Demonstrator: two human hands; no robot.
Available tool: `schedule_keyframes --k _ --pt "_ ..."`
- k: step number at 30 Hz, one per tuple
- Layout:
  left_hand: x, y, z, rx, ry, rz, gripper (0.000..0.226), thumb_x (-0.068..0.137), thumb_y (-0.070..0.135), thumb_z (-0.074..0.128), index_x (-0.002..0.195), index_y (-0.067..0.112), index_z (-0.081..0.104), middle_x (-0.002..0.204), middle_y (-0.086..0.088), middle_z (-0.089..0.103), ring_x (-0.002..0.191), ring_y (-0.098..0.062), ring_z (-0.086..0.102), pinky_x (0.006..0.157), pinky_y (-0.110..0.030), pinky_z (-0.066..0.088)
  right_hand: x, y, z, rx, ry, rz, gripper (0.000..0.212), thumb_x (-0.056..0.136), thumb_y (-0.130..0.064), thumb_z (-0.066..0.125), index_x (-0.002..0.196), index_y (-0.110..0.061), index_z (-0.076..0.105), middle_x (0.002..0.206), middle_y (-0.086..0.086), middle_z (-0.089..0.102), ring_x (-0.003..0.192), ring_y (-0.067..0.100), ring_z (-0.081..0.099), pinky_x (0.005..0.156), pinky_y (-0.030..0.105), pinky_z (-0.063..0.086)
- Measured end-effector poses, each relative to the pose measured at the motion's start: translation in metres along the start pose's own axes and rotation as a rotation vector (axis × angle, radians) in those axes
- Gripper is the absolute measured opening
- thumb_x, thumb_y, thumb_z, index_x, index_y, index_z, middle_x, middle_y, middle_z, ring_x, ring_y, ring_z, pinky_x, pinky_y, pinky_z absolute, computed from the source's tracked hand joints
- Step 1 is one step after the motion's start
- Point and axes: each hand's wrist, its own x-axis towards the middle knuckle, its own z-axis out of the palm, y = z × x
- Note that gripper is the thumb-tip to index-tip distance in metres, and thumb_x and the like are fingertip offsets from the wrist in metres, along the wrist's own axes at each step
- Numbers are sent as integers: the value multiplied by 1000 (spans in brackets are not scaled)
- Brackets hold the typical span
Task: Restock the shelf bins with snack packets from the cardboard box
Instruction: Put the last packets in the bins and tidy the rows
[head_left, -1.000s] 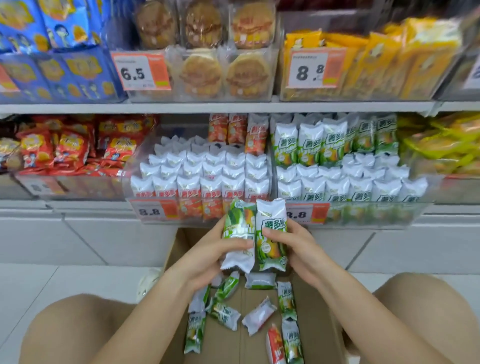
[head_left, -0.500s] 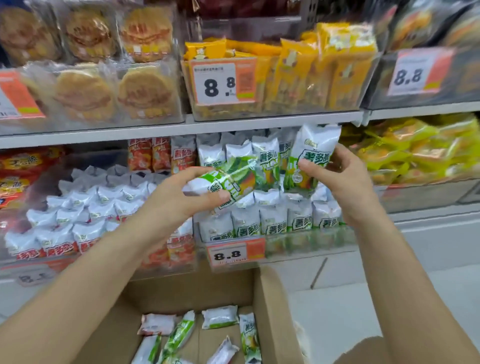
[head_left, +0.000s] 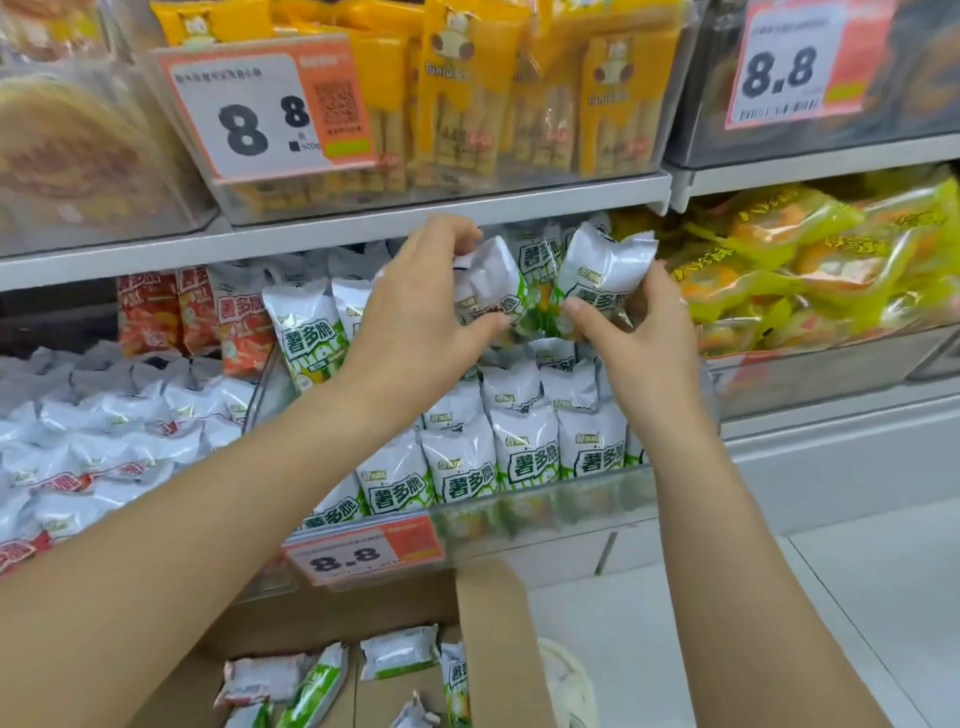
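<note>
My left hand (head_left: 415, 317) grips a white-and-green snack packet (head_left: 493, 286) over the back rows of the clear shelf bin (head_left: 545, 506), which is packed with matching green packets (head_left: 524, 457). My right hand (head_left: 649, 338) holds a second white-and-green packet (head_left: 605, 270) upright just to the right of the first, at the bin's rear right. Both packets hover just under the upper shelf edge. The open cardboard box (head_left: 493, 639) sits on the floor below, with several loose packets (head_left: 397, 652) lying flat inside.
A neighbouring bin on the left holds red-and-white packets (head_left: 104, 441). Yellow-green bags (head_left: 810, 270) fill the bin on the right. The shelf above (head_left: 363, 234) carries yellow stick snacks (head_left: 467, 104) and price tags. White floor tiles (head_left: 857, 597) lie to the right of the box.
Both hands rose from the box to the green bin, each with a packet. The view moved closer and to the right, and the packets are now deeper, at the bin's back rows.
</note>
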Motion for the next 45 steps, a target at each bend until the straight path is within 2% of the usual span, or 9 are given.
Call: schedule_keyframes --k 5,9,16,21,26,31,36,40,45 --pt "8 -7 13 192 -27 125 43 81 22 74 115 6 52 110 -1 49 99 -14 45 78 -13 24 -1 6 5 -66 -106 66 72 87 -37 66 147 -26 28 141 -1 48 127 15 47 100 34 42" --pt "14 -10 25 390 -17 173 35 87 22 67 114 2 59 110 -14 56 102 -32 51 86 -33 37 3 12 7 -290 -100 51 57 91 -43 57 139 -21 36 128 -1 55 116 21 52 78 27 35" --pt "16 -19 40 597 43 172 45 94 26 45 132 2 50 119 -12 61 113 -33 52 102 -46 36 3 9 12 -470 -54 -37 60 92 -40 56 146 -27 32 132 7 49 116 26 49 83 34 41" --pt "8 -21 46 574 -64 141 72 89 39 61 142 -1 33 143 -16 43 136 -32 35 117 -43 18 0 11 14 -551 -70 16 63 94 -39 54 148 -24 25 133 6 54 112 26 55 79 35 42" --pt "9 -24 51 555 -28 164 58 86 30 67 131 -1 47 137 -22 47 130 -40 41 112 -48 26 -2 11 14 -598 -91 45 50 95 -36 53 137 -17 34 120 7 63 105 29 59 70 34 37" --pt "7 -29 53 595 10 173 63 85 33 68 135 0 47 134 -28 49 128 -45 43 110 -50 29 -5 13 13 -659 -116 18 60 92 -35 58 144 -23 31 133 8 44 118 28 49 84 39 41" --pt "-13 -25 50 670 -3 183 76 91 40 56 148 1 24 153 -25 24 144 -38 19 117 -45 13 -6 13 12 -582 -79 22 60 88 -32 64 140 -22 35 130 6 49 116 26 50 87 40 42" --pt "-33 -21 51 673 -38 174 60 95 42 40 148 15 32 153 -25 25 143 -39 22 115 -49 15 -9 14 14 -592 -75 -21 53 89 -28 62 137 -24 41 129 5 51 114 25 52 85 39 43" --pt "-22 -23 51 573 -197 128 69 92 53 24 153 20 16 159 -19 4 148 -31 2 118 -42 -1 -11 13 9 -624 -90 -31 56 90 -29 59 143 -23 41 130 7 53 117 27 50 92 43 43"
